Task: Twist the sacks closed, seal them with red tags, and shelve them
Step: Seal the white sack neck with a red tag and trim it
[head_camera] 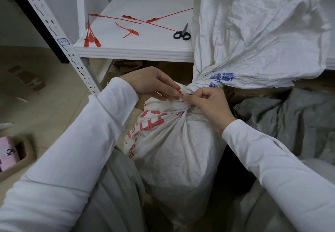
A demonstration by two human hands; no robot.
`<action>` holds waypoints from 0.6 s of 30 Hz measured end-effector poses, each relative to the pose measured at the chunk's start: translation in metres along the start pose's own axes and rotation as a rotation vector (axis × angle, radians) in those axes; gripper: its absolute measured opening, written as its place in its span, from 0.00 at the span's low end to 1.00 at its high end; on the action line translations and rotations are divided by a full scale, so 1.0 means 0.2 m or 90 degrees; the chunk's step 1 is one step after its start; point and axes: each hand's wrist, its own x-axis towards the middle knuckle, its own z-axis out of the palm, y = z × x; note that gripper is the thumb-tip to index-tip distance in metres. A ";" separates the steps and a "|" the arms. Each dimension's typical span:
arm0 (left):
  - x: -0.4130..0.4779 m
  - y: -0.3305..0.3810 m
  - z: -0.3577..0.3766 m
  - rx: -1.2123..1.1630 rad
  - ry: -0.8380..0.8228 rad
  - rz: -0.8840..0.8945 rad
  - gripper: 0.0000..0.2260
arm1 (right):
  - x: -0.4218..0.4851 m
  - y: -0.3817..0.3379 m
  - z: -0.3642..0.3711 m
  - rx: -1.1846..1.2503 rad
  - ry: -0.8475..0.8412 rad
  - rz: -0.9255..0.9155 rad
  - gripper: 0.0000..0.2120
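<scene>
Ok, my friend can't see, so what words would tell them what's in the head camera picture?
A left hand and right hand pinch a red tag at the twisted neck of a white sack. Behind, a white shelf holds spare red tags and black scissors.

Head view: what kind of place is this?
Probably a storeroom or packing area: slotted metal shelf with spare tags and scissors; a filled sack at its foot, left hand and right hand pinching a red tag at its neck.
</scene>
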 end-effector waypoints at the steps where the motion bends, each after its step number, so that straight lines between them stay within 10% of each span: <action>1: 0.00 0.00 0.00 -0.005 0.004 0.000 0.10 | 0.00 0.00 0.00 -0.002 -0.006 0.002 0.10; 18: 0.01 0.02 0.04 -0.013 0.011 -0.021 0.12 | -0.01 -0.02 0.00 -0.030 -0.018 0.006 0.07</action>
